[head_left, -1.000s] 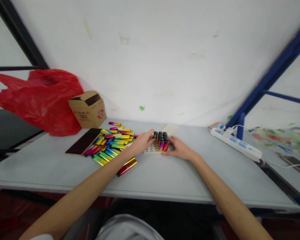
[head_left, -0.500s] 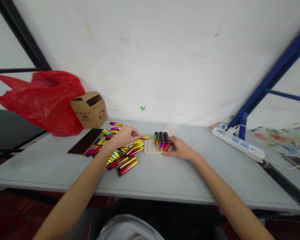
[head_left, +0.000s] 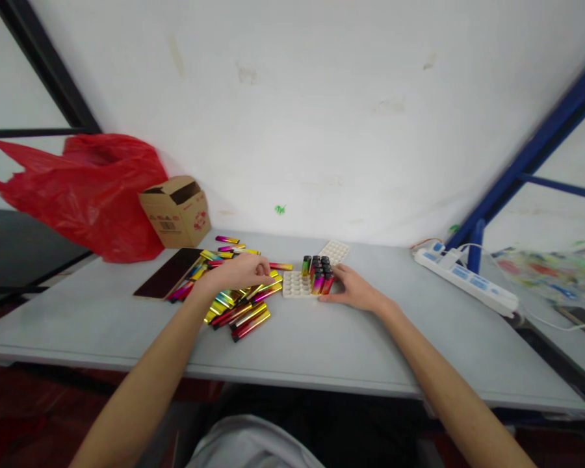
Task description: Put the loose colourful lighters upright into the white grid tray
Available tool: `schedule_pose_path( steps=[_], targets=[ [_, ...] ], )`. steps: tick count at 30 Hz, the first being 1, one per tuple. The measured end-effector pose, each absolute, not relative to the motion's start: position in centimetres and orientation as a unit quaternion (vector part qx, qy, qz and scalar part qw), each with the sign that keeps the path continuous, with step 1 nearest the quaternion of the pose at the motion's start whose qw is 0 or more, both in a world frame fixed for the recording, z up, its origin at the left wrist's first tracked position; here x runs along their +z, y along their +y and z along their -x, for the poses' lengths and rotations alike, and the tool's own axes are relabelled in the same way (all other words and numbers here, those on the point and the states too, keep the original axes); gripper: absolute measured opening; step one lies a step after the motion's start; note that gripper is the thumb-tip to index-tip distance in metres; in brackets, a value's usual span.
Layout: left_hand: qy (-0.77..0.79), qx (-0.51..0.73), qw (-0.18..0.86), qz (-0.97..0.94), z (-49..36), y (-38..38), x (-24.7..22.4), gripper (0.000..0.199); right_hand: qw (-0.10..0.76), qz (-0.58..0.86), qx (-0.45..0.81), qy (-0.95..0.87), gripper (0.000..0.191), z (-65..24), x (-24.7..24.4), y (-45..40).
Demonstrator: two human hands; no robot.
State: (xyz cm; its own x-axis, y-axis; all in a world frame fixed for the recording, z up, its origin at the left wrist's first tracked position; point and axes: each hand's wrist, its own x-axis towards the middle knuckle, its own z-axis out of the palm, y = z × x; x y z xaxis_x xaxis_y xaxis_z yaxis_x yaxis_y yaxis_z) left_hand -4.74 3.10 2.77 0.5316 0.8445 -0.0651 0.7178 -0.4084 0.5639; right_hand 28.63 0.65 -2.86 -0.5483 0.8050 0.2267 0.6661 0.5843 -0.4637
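Several shiny lighters [head_left: 251, 325] in gold, red and purple lie in a loose pile left of centre. Over the pile's upper right part is my left hand [head_left: 246, 271], its fingers curled; what they hold, if anything, is hidden. One lighter [head_left: 281, 266] lies just beyond its fingertips. A white tray with round holes [head_left: 296, 286] lies right of the pile. Several black-topped lighters [head_left: 322, 274] stand upright in its right part. My right hand [head_left: 344, 287] is beside them, thumb and fingers apart around their right side, touching the group.
A second white holed tray [head_left: 335, 250] lies behind the upright lighters. At the left are a dark flat panel [head_left: 168, 274], an open cardboard box [head_left: 178, 211] and a red plastic bag [head_left: 92, 195]. A white power strip [head_left: 468, 279] with cables lies at the right.
My left hand has moved slightly left and down, away from the lighter at its fingertips, which now lies more exposed. My right hand stays by the upright lighters.
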Motion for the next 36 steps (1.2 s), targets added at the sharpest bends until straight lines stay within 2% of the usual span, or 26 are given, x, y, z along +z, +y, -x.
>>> schedule_pose_path(
  steps=[6,12,16,22,27,31,36],
  targets=[
    [0.419,0.275,0.420,-0.757,4.2,2.3,4.1,0.039,0.209,0.427,0.161,-0.865,0.053,-28.5,-2.7,0.5],
    [0.390,0.452,0.471,-0.650,2.5,2.4,3.8,0.043,0.213,0.420,0.159,-0.868,0.052,-28.6,-2.7,0.6],
    [0.404,0.482,0.526,-0.572,1.6,3.1,2.8,0.041,0.213,0.415,0.161,-0.870,0.050,-28.6,-2.8,0.6],
    [0.381,0.510,0.614,-0.467,1.4,3.4,2.0,0.015,0.211,0.419,0.164,-0.868,0.052,-28.6,-2.5,0.5],
    [0.338,0.524,0.661,-0.418,1.1,2.8,2.4,0.018,0.224,0.404,0.199,-0.864,0.054,-29.0,-2.3,0.4],
    [0.327,0.499,0.683,-0.421,0.6,2.0,2.6,0.043,0.330,0.419,0.233,-0.813,0.057,-30.3,-1.9,0.7],
    [0.318,0.463,0.685,-0.464,-0.4,1.3,2.4,0.025,0.601,0.412,0.161,-0.666,0.032,-31.9,2.6,-0.9]
  ],
)
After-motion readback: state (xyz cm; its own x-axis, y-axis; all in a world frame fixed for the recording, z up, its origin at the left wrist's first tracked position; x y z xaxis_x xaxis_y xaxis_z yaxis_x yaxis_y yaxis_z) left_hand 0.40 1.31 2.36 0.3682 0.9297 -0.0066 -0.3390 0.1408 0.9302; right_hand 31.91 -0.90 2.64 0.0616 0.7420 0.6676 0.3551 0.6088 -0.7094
